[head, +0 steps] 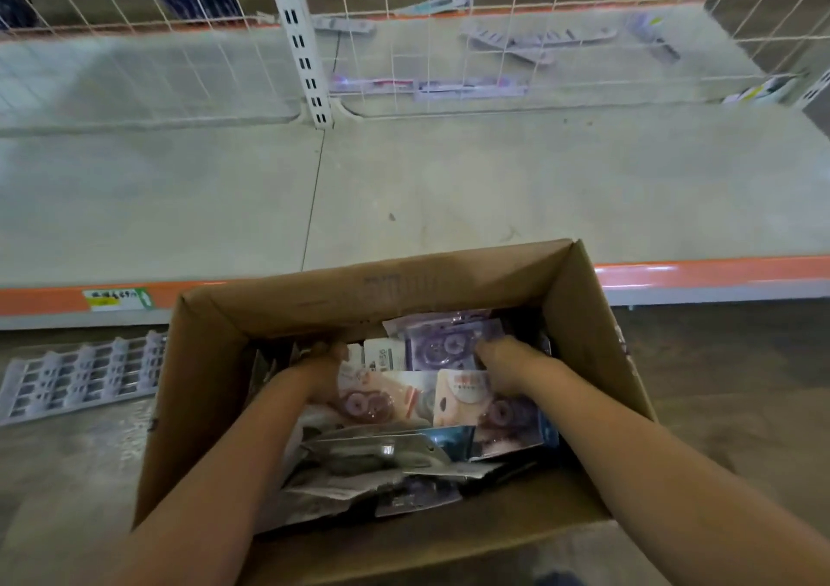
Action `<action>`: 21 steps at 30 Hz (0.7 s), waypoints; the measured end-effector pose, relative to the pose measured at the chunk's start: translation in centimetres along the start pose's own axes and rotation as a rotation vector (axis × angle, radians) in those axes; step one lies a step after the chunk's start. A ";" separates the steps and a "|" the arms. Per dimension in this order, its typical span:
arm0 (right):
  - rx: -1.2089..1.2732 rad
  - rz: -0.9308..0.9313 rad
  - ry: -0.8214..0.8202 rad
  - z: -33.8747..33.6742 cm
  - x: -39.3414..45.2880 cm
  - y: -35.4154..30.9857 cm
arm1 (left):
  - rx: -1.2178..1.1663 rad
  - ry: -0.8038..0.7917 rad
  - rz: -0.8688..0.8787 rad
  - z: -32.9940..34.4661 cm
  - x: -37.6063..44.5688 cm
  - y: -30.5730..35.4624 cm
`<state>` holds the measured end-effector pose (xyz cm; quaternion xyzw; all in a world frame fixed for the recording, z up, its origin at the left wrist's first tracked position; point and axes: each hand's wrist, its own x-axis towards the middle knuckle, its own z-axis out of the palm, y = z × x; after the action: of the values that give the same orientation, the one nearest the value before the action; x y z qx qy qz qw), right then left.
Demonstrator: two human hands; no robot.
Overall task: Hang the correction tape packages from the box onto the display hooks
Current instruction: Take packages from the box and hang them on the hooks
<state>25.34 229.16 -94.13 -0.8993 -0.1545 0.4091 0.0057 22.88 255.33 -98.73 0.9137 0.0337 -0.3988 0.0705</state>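
both arms are reaching down into the open cardboard box (215, 388), which is sitting on the floor against the orange-edged front of the low shelf (494, 181); the correction tape packages (453, 347) are lying in a loose, overlapping heap inside it, purple and pinkish blister cards on top, silvery ones nearer the person; the left hand (325, 372) is sitting at the left side of the top layer with its fingers curling over a card edge, seemingly pinching it, though blur is making the exact hold uncertain; the right hand (505, 367) is pressing into the pile beside the purple card, fingers bent down among the packs, and whether it is actually holding one cannot be told from here; judgement: this is the picking-up stage, nothing hung yet; doing it well probably means gathering a few cards of one colour, squaring them so the hang holes at the top line up, and lifting clear of the box wall without snagging neighbours; the slippery blister faces are likely to slide, so gripping the card edges looks safer; the wire grid panel (561, 46) behind the shelf is where hooks would sit, with white hooks (534, 41) lying loose on the shelf beyond it; a purple slotted tray (81, 376) is lying on the floor left of the box
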 end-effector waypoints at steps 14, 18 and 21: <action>-0.149 -0.025 -0.031 1.3 -3.4 -0.3 | -0.450 0.044 0.050 -1.4 -3.5 -1.7; -0.232 -0.077 0.021 1.5 -4.0 -0.3 | -0.928 0.033 0.061 -1.8 -4.7 -2.0; -0.201 -0.105 0.079 1.5 -4.3 -0.5 | -1.150 -0.087 0.100 -1.9 -5.4 -1.3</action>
<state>21.46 228.23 -91.92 -0.9014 -0.2414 0.3550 -0.0569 20.42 256.84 -93.65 0.7119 0.1990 -0.3496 0.5757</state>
